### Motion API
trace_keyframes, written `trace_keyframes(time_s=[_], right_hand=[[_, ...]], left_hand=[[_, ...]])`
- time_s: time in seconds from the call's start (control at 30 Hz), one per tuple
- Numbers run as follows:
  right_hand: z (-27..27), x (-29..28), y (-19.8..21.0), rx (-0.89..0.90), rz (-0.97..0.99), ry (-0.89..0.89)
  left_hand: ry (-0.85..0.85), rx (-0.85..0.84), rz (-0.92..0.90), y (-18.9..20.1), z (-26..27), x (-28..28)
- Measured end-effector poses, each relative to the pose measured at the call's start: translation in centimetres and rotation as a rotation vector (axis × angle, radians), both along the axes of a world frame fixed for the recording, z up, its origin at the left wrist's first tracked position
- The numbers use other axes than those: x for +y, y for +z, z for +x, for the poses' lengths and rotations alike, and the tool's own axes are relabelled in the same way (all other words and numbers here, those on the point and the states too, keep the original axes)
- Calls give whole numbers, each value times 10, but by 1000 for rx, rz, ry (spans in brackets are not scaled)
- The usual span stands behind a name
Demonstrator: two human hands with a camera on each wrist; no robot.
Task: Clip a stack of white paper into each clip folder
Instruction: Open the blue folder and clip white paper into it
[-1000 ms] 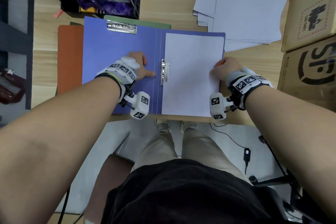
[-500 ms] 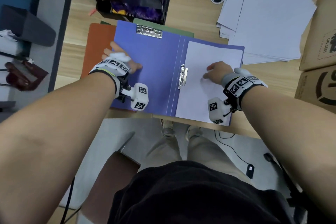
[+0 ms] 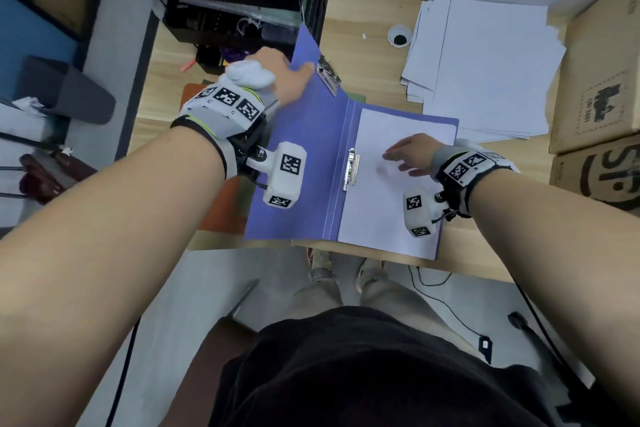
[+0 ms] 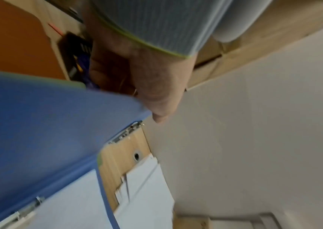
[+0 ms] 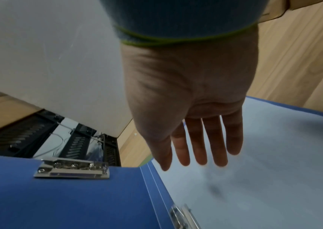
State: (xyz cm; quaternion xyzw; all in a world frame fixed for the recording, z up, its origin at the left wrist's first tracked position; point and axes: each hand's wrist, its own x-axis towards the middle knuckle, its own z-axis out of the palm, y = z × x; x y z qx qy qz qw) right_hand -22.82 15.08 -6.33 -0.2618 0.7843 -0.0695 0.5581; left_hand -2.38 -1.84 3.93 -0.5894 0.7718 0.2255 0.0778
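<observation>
— How far along does this look?

— One folder seems nearly finished. The blue clip folder [image 3: 304, 163] lies open on the table [image 3: 360, 17], and a stack of white paper [image 3: 391, 184] sits on its right half with the left edge at the spine clip [image 3: 351, 168]. I'd judge the sheets are clamped, though the clip is too small and blurred to be sure.

— So what is left?

— Closing this one, by the look of it. The left cover is lifted off the table and tilted up toward the middle. Under it show an orange folder [image 3: 221, 215] and a green folder [image 3: 358, 98], which I take as still to be filled. The loose paper pile [image 3: 485, 73] waits at the far right of the table, beside the cardboard boxes [image 3: 602, 87].

— And the hands?

— The left hand [image 3: 282, 74] reaches forward to the cover's far top corner, near the second metal clip [image 3: 328, 74]. Its grip holds that corner, thumb on the inner face; the fingers behind are hidden. The right hand [image 3: 414, 154] lies over the clipped paper, palm down, fingers [image 5: 197, 148] straight and spread, holding nothing. Whether it presses the sheet or hovers just above it, I cannot tell.
</observation>
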Motion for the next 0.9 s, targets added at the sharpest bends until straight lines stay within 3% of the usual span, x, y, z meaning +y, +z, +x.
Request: trace_keyframes(time_s=[0.1, 0.23, 0.43, 0.57, 0.67, 0.8, 0.9], right_hand=[[-12, 3, 12, -120, -49, -150], [-29, 15, 29, -249, -126, -347], [-65, 50, 24, -252, -170, -764], [-78, 74, -1, -146, -113, -802], [-69, 81, -8, -33, -59, -671], [-60, 86, -19, -7, 17, -612], [-59, 85, -25, -3, 12, -629]], left_hand=[[7, 236, 175, 13, -37, 21], [-18, 358, 407, 4, -72, 46], [-19, 197, 507, -55, -85, 66], [-19, 1, 503, -91, -72, 73], [-52, -84, 473, -110, -65, 79], [-54, -128, 524, -123, -67, 92], [9, -71, 543, -142, -69, 94]])
